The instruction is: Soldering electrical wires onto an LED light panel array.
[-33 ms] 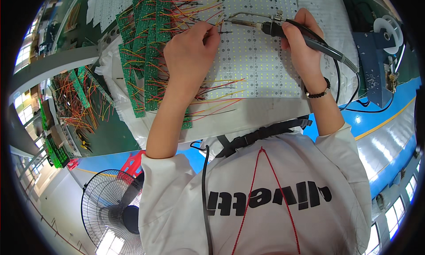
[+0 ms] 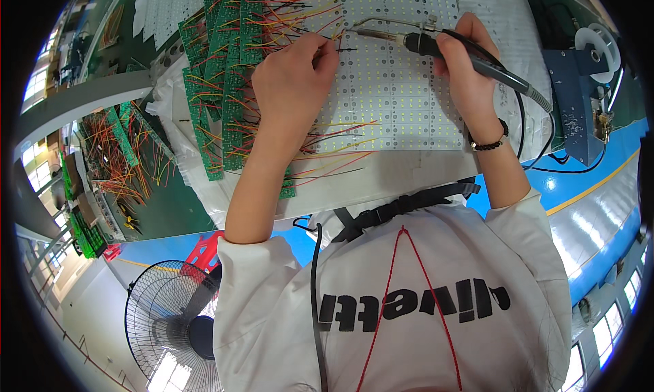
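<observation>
The left hand (image 2: 293, 79) and right hand (image 2: 468, 72) curl, well apart.

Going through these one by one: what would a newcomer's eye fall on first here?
Probably the soldering iron, held in the right hand at upper centre-right, its tip pointing left over the white panel, toward the left hand. Next, the green boards at the panel's left, with red and yellow wires fanning out. Then the black fan, lower left.
</observation>
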`<state>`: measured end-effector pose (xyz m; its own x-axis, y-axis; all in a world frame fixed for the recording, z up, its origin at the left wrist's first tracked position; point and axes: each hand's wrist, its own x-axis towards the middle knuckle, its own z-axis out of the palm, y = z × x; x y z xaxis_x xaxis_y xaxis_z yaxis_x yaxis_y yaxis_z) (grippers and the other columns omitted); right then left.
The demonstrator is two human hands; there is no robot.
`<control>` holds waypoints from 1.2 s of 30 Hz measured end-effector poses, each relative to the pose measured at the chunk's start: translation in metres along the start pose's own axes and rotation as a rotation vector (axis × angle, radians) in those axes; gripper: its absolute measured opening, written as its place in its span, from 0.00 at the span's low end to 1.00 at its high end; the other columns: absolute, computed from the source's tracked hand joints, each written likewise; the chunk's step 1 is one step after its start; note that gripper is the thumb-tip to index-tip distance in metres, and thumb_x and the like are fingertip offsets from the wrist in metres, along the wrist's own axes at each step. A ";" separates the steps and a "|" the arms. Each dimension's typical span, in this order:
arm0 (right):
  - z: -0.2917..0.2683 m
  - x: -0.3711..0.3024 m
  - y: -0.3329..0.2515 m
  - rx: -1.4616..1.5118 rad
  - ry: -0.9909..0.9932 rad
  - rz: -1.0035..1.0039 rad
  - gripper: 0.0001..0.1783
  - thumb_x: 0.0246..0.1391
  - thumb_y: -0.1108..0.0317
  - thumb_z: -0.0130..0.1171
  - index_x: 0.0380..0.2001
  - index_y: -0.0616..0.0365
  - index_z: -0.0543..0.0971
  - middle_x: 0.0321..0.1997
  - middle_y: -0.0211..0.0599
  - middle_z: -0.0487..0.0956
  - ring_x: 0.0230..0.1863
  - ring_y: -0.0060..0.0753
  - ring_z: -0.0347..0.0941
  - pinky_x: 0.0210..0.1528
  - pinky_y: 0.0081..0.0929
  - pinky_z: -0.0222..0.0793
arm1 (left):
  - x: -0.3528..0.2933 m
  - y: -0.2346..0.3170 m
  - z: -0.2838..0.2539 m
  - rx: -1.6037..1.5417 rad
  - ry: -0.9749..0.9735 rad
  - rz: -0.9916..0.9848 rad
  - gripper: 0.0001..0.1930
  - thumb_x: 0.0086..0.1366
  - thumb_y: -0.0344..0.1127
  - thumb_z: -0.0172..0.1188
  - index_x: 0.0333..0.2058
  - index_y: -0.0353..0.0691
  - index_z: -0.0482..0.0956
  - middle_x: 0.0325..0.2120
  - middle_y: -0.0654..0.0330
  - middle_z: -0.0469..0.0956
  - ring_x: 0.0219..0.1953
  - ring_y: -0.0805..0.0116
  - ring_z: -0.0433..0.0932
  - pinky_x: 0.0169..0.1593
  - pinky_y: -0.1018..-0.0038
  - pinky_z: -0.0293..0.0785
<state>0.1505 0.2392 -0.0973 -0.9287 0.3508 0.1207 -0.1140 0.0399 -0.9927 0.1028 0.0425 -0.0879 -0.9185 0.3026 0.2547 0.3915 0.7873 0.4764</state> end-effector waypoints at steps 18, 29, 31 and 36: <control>0.000 0.000 0.001 -0.001 -0.032 0.013 0.13 0.48 0.66 0.55 0.19 0.55 0.63 0.15 0.24 0.66 0.15 0.13 0.62 0.17 0.14 0.56 | -0.001 -0.004 0.004 -0.001 0.049 0.041 0.04 0.52 0.35 0.58 0.24 0.43 0.77 0.17 0.58 0.77 0.19 0.58 0.76 0.23 0.68 0.70; -0.001 0.001 0.001 -0.017 -0.045 0.011 0.13 0.48 0.67 0.55 0.19 0.55 0.62 0.15 0.26 0.67 0.15 0.14 0.63 0.18 0.14 0.57 | 0.000 0.000 -0.001 0.026 0.004 0.033 0.05 0.52 0.33 0.61 0.28 0.40 0.80 0.18 0.55 0.78 0.19 0.64 0.77 0.26 0.76 0.70; -0.001 0.001 0.001 -0.026 -0.039 0.014 0.13 0.48 0.67 0.55 0.19 0.55 0.61 0.15 0.26 0.67 0.15 0.14 0.63 0.18 0.14 0.57 | 0.000 0.001 -0.002 0.025 -0.002 0.028 0.05 0.52 0.33 0.61 0.28 0.40 0.80 0.18 0.55 0.77 0.19 0.64 0.77 0.25 0.76 0.70; -0.002 0.001 0.002 -0.035 -0.040 -0.008 0.12 0.48 0.67 0.54 0.19 0.55 0.62 0.15 0.25 0.67 0.15 0.13 0.63 0.17 0.13 0.57 | 0.001 0.001 -0.002 0.020 -0.014 0.027 0.05 0.52 0.33 0.61 0.28 0.40 0.80 0.18 0.55 0.77 0.19 0.64 0.77 0.25 0.76 0.70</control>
<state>0.1500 0.2418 -0.0995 -0.9413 0.3123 0.1285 -0.1100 0.0761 -0.9910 0.1026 0.0428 -0.0852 -0.9083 0.3311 0.2556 0.4150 0.7894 0.4523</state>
